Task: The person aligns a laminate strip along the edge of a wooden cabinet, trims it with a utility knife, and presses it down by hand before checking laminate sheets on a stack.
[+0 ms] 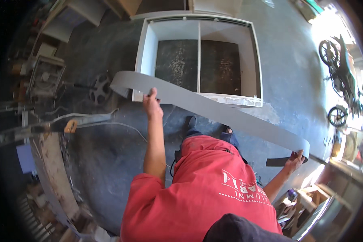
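Observation:
A long grey strip (213, 111), curled over at both ends, runs diagonally across the view. My left hand (153, 103) grips its lower edge near the left end, fingers closed. At the right end my right hand (294, 161) holds it by the curled part, where the dark underside shows. Behind the strip a white two-compartment cabinet box (254, 60) lies on the floor, its inside dark and speckled, its near edge patchy. My feet are just below it, partly hidden by my red shirt.
Grey concrete floor (270, 32) surrounds me. A motorbike (343, 74) stands at the right, above cluttered wood pieces (314, 199). Cabinet carcasses (80, 10) are upper left. A square metal-framed item (46, 74), a dark slotted wheel (99, 90), a cord and long boards (60, 177) are at the left.

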